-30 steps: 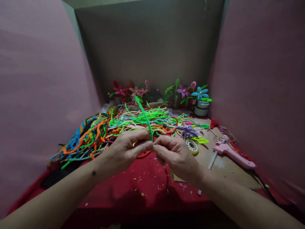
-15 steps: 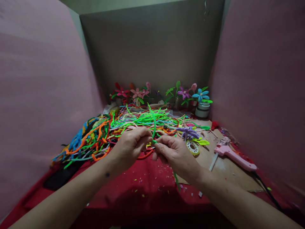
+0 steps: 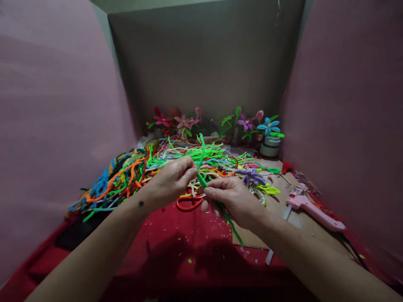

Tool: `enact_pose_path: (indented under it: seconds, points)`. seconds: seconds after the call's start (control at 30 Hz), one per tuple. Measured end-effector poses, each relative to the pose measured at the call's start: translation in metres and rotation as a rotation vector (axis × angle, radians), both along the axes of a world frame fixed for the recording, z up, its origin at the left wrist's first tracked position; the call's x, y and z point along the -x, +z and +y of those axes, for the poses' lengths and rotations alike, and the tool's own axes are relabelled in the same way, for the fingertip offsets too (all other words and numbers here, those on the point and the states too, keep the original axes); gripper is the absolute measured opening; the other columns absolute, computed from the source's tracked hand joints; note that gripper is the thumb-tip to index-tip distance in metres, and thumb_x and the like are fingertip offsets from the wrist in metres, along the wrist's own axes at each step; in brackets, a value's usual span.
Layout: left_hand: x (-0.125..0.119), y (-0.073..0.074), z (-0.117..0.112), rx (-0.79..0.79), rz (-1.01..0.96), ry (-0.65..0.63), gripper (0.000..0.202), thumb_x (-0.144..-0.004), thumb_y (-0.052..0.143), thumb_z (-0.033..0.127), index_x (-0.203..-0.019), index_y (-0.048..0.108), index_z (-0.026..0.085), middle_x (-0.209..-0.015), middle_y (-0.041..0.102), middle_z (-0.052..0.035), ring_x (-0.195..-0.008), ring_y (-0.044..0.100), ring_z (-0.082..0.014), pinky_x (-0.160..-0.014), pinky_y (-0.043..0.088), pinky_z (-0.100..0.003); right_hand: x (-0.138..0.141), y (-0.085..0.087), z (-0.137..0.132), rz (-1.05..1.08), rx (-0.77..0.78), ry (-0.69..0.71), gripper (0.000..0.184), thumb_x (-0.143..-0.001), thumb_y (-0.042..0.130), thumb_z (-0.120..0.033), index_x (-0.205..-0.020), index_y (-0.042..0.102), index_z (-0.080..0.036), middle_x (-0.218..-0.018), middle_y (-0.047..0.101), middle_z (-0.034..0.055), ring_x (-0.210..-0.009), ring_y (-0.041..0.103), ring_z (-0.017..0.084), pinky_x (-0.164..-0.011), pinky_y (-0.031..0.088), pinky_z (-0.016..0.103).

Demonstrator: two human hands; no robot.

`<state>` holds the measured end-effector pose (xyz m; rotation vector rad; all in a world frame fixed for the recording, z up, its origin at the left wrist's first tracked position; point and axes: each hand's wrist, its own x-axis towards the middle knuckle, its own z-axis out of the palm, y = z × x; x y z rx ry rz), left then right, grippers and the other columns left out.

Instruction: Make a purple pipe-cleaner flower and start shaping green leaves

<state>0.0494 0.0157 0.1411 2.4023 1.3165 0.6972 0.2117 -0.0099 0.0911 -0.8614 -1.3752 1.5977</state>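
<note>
Both hands meet over the red cloth and pinch one green pipe cleaner [image 3: 202,178]. My left hand [image 3: 171,180] grips it near its upper part, fingers closed. My right hand [image 3: 233,199] pinches it just below, and the wire's lower end trails down past the right palm toward me. Its upper end curls up over the pile of loose pipe cleaners [image 3: 132,172] in several colours behind the hands. Orange-handled scissors [image 3: 189,203] lie on the cloth under the hands.
A purple pipe-cleaner flower [image 3: 252,176] and a tape roll [image 3: 260,195] lie right of my hands on a cardboard sheet [image 3: 283,209]. A pink glue gun [image 3: 311,207] lies further right. Finished flowers [image 3: 245,123] stand at the back wall. Pink panels close both sides.
The green pipe cleaner has been drawn down through my fingers: less of it sticks up, more trails below my right hand. My hands have drifted slightly apart, uncovering the scissors.
</note>
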Motion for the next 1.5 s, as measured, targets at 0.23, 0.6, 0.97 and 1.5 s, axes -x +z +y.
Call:
enact_pose_path:
  seconds: [0.23, 0.6, 0.97, 1.5]
  points:
    - [0.005, -0.022, 0.030, 0.259, -0.060, -0.127, 0.024, -0.084, 0.041, 0.035, -0.068, 0.042, 0.018, -0.057, 0.041, 0.0052, -0.049, 0.038, -0.0080, -0.047, 0.032, -0.021, -0.020, -0.023, 0.004, 0.109, 0.284, 0.223, 0.023, -0.069, 0.064, -0.026, -0.085, 0.058, -0.010, -0.060, 0.067, 0.0043, -0.037, 0.059, 0.013, -0.032, 0.045, 0.021]
    - [0.012, -0.042, 0.040, 0.335, -0.104, -0.144, 0.024, -0.083, 0.042, 0.036, -0.066, 0.042, 0.018, -0.057, 0.045, 0.0042, -0.048, 0.043, -0.0088, -0.048, 0.035, -0.022, -0.007, -0.024, 0.016, 0.078, 0.290, 0.224, 0.023, -0.068, 0.063, -0.016, -0.089, 0.055, -0.010, -0.064, 0.069, 0.0051, -0.042, 0.062, 0.014, -0.039, 0.048, 0.022]
    - [0.019, -0.045, 0.038, 0.263, -0.091, -0.139, 0.024, -0.083, 0.041, 0.032, -0.063, 0.039, 0.018, -0.058, 0.037, 0.0048, -0.053, 0.034, -0.0095, -0.050, 0.029, -0.022, -0.011, -0.030, 0.014, -0.034, 0.192, 0.280, 0.021, -0.083, 0.053, -0.025, -0.073, 0.063, -0.009, -0.045, 0.059, -0.0017, -0.027, 0.029, 0.001, -0.031, 0.018, 0.016]
    - [0.011, -0.049, 0.027, 0.268, 0.004, -0.220, 0.022, -0.084, 0.041, 0.028, -0.065, 0.042, 0.017, -0.063, 0.039, 0.0038, -0.058, 0.034, -0.0102, -0.053, 0.028, -0.023, 0.009, -0.032, 0.011, -0.013, 0.231, 0.013, 0.024, -0.073, 0.063, -0.035, -0.080, 0.058, -0.012, -0.054, 0.062, 0.0009, -0.036, 0.050, 0.008, -0.032, 0.038, 0.016]
